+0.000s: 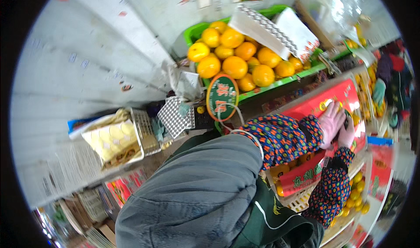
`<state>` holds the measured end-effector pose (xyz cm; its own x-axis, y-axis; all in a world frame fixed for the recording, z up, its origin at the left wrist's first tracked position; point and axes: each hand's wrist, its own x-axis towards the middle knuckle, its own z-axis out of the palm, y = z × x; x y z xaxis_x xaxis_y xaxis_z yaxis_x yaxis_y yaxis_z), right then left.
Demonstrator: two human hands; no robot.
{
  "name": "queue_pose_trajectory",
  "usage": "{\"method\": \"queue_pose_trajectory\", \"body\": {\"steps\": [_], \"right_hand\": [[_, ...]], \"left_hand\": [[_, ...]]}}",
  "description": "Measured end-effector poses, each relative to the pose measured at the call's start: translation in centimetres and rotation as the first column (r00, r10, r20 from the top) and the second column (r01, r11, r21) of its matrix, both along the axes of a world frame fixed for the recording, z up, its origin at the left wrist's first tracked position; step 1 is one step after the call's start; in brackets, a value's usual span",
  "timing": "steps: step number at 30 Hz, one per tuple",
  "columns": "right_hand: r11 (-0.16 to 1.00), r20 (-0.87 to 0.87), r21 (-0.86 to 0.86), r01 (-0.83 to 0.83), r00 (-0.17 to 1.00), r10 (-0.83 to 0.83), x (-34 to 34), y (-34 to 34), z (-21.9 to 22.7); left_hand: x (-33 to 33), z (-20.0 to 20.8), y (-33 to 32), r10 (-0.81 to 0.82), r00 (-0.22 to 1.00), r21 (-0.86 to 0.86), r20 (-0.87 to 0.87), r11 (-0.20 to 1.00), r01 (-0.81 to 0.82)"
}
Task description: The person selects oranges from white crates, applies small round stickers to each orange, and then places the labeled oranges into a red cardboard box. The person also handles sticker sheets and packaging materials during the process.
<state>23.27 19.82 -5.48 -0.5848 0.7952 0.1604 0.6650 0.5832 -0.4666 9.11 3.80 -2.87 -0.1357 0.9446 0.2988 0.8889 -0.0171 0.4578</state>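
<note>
My left hand (pixel 331 123), in a pink glove, lies on a red printed carton (pixel 306 107) at the right, its fingers stretched out and apart. Close beside it is my right hand (pixel 346 135), also pink-gloved, with its fingers pointing away from me over the carton. Between the two hands a small dark patch shows; whether it is print or an object I cannot make out. Nearer to me, a red flap with green print (pixel 302 176) partly covers some oranges (pixel 280 187). Both my sleeves are dark with a bright floral pattern.
A green crate (pixel 192 31) of oranges (pixel 235 67) stands at the back, with white packing sheets on it. An oval sign (pixel 222 97) hangs before it. A white basket (pixel 141 136) sits at the left. At the far right a co-worker's gloved hand (pixel 379 90) is near more oranges.
</note>
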Motion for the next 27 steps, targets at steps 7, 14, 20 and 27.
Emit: {"method": "queue_pose_trajectory", "body": {"steps": [7, 14, 20, 27], "right_hand": [[0.671, -0.387, -0.714, -0.202, 0.912, -0.137, 1.1, 6.8, -2.5], [0.911, -0.043, -0.410, -0.050, 0.998, 0.035, 1.3, 8.2, -0.8], [0.979, -0.201, -0.161, 0.126, 0.967, -0.157, -0.7, 0.2, 3.5], [0.964, -0.354, -0.240, -0.115, 0.935, 0.023, 2.1, -20.6, 15.8]], "left_hand": [[-4.1, 4.3, -7.8, -0.183, 0.945, 0.200, 0.272, 0.971, 0.131], [-19.9, 2.6, -32.7, 0.527, 0.842, 0.424, 0.112, 0.741, -0.520], [-23.3, 2.7, -37.5, 0.539, 0.726, 0.067, 0.428, 0.782, -0.620], [-24.3, 4.2, -29.0, 0.444, 0.871, -0.305, -0.212, 0.816, -0.491]]}}
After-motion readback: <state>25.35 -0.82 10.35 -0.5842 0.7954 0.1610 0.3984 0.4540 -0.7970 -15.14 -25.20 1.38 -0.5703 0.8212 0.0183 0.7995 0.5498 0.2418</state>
